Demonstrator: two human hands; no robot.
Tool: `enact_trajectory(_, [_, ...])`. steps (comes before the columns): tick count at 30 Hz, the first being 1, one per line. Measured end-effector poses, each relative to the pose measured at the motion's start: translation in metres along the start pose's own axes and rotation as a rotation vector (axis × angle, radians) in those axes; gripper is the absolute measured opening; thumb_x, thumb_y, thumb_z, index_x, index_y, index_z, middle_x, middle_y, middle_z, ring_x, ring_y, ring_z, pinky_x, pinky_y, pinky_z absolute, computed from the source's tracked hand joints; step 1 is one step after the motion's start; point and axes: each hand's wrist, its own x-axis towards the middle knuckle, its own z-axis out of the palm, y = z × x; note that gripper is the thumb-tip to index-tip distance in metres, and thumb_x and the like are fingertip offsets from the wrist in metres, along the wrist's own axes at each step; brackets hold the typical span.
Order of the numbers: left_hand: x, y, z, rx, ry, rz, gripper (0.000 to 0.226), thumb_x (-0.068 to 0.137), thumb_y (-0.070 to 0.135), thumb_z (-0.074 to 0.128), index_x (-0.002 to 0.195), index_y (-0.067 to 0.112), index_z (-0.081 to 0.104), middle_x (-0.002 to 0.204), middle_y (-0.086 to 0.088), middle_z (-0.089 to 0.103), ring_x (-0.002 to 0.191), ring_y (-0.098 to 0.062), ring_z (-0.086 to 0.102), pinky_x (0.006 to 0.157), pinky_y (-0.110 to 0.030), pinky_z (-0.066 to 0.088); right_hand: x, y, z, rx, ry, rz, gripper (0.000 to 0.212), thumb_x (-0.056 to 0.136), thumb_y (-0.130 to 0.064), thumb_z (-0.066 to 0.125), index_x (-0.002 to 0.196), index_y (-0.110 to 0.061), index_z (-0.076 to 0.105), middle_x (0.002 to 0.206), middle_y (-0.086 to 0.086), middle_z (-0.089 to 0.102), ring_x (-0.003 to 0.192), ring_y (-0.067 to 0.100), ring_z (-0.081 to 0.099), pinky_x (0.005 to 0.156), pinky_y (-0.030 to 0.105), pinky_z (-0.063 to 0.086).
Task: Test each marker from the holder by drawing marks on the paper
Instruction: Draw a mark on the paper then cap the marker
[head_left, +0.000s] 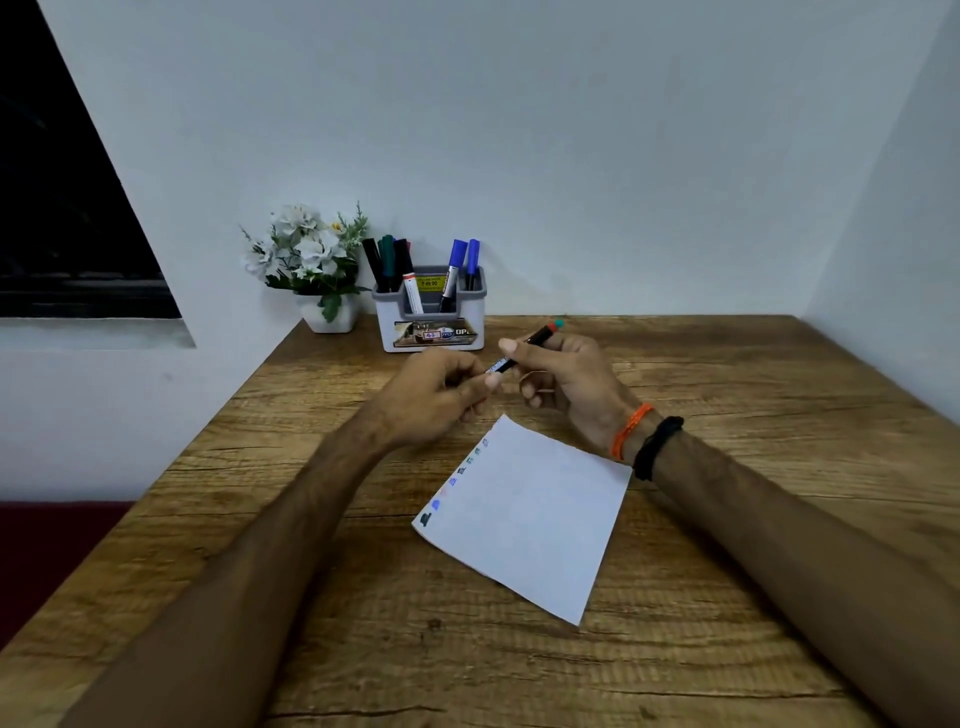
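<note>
You've got a marker (524, 349) up off the table, held slantwise between both hands just above the top corner of the paper (524, 514). Your right hand (566, 387) curls round the middle of the barrel, thumb on top, steadying it; your left hand (441, 397) pinches the lower end, most likely at the cap, though I can't tell whether it's going on or coming off. The paper lies angled under your wrists, a column of small colour marks running down its left edge, so there's plenty of room for more. The holder (430, 317) sits at the back by the flower pot (331, 314), other markers standing in it within easy reach
</note>
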Motion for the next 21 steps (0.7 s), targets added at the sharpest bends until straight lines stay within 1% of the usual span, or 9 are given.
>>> enact_trajectory(4, [-0.0006, -0.0008, 0.0055, 0.065, -0.012, 0.076, 0.019, 0.098, 0.025, 0.052, 0.087, 0.015, 0.064, 0.072, -0.002, 0.065, 0.06, -0.009, 0.058, 0.059, -0.028, 0.049, -0.0027, -0.0007, 0.0071, -0.108, -0.065, -0.026, 0.031, 0.09, -0.033, 0.069, 0.083, -0.002, 0.066, 0.063, 0.005, 0.058, 0.049, 0.012, 0.049, 0.047, 0.021, 0.04])
enact_trajectory(7, [0.0004, -0.0012, 0.0071, 0.136, 0.001, 0.148, 0.019, 0.098, 0.026, 0.051, 0.092, 0.018, 0.068, 0.085, 0.008, 0.07, 0.072, -0.001, 0.062, 0.067, -0.028, 0.05, -0.0026, 0.0001, 0.0106, -0.089, -0.065, -0.004, 0.03, 0.092, -0.028, 0.068, 0.07, -0.009, 0.058, 0.055, 0.001, 0.054, 0.044, 0.011, 0.045, 0.044, 0.021, 0.036])
enact_trajectory(9, [0.0005, -0.0022, 0.0077, 0.156, 0.012, 0.158, 0.027, 0.095, 0.036, 0.049, 0.095, 0.019, 0.069, 0.088, 0.006, 0.072, 0.082, -0.012, 0.066, 0.072, -0.039, 0.054, -0.0015, 0.0008, 0.0109, -0.042, -0.067, 0.017, 0.033, 0.092, -0.022, 0.067, 0.064, -0.013, 0.053, 0.052, 0.0, 0.052, 0.041, 0.01, 0.043, 0.042, 0.02, 0.034])
enact_trajectory(10, [0.0003, -0.003, 0.0078, 0.161, 0.021, 0.165, 0.029, 0.094, 0.04, 0.048, 0.095, 0.021, 0.069, 0.085, 0.006, 0.071, 0.078, -0.014, 0.066, 0.07, -0.04, 0.054, -0.001, 0.0011, 0.0106, -0.023, -0.071, 0.017, 0.035, 0.092, -0.019, 0.066, 0.062, -0.014, 0.051, 0.052, -0.001, 0.052, 0.041, 0.009, 0.042, 0.042, 0.02, 0.034])
enact_trajectory(13, [-0.0008, -0.0037, 0.0077, 0.115, 0.03, 0.183, 0.018, 0.097, 0.031, 0.05, 0.089, 0.026, 0.066, 0.065, 0.017, 0.06, 0.055, -0.002, 0.05, 0.054, -0.023, 0.04, -0.0008, 0.0006, 0.0102, 0.011, -0.091, -0.004, 0.038, 0.092, -0.015, 0.065, 0.058, -0.015, 0.05, 0.052, -0.001, 0.052, 0.042, 0.01, 0.04, 0.042, 0.02, 0.034])
enact_trajectory(16, [-0.0018, 0.002, 0.0069, 0.071, 0.003, 0.174, 0.02, 0.099, 0.024, 0.05, 0.087, 0.032, 0.065, 0.06, 0.022, 0.059, 0.049, -0.001, 0.045, 0.053, -0.015, 0.035, -0.0006, 0.001, 0.0093, 0.042, -0.118, -0.027, 0.041, 0.093, -0.013, 0.064, 0.054, -0.017, 0.052, 0.052, -0.001, 0.054, 0.042, 0.009, 0.041, 0.043, 0.02, 0.034])
enact_trajectory(18, [-0.0016, 0.0041, 0.0059, 0.033, -0.016, 0.18, 0.019, 0.099, 0.024, 0.05, 0.089, 0.028, 0.066, 0.062, 0.022, 0.061, 0.048, -0.001, 0.046, 0.052, -0.013, 0.036, -0.0005, 0.0005, 0.0083, 0.046, -0.134, -0.046, 0.039, 0.093, -0.013, 0.064, 0.055, -0.016, 0.054, 0.053, -0.001, 0.055, 0.043, 0.009, 0.041, 0.043, 0.021, 0.034])
enact_trajectory(19, [-0.0012, 0.0046, 0.0052, 0.024, -0.02, 0.181, 0.018, 0.098, 0.027, 0.051, 0.09, 0.025, 0.067, 0.066, 0.022, 0.064, 0.051, -0.001, 0.05, 0.053, -0.014, 0.04, -0.0006, -0.0006, 0.0079, 0.047, -0.131, -0.05, 0.038, 0.093, -0.013, 0.064, 0.057, -0.014, 0.053, 0.054, 0.0, 0.055, 0.043, 0.01, 0.041, 0.043, 0.021, 0.034])
enact_trajectory(21, [0.001, 0.0021, 0.0029, 0.039, -0.013, 0.172, 0.025, 0.094, 0.041, 0.052, 0.095, 0.022, 0.07, 0.082, 0.014, 0.07, 0.073, -0.007, 0.064, 0.066, -0.031, 0.053, 0.0006, -0.0018, 0.0063, 0.061, -0.112, -0.052, 0.037, 0.093, -0.012, 0.064, 0.058, -0.013, 0.05, 0.054, 0.002, 0.054, 0.043, 0.011, 0.039, 0.043, 0.022, 0.033])
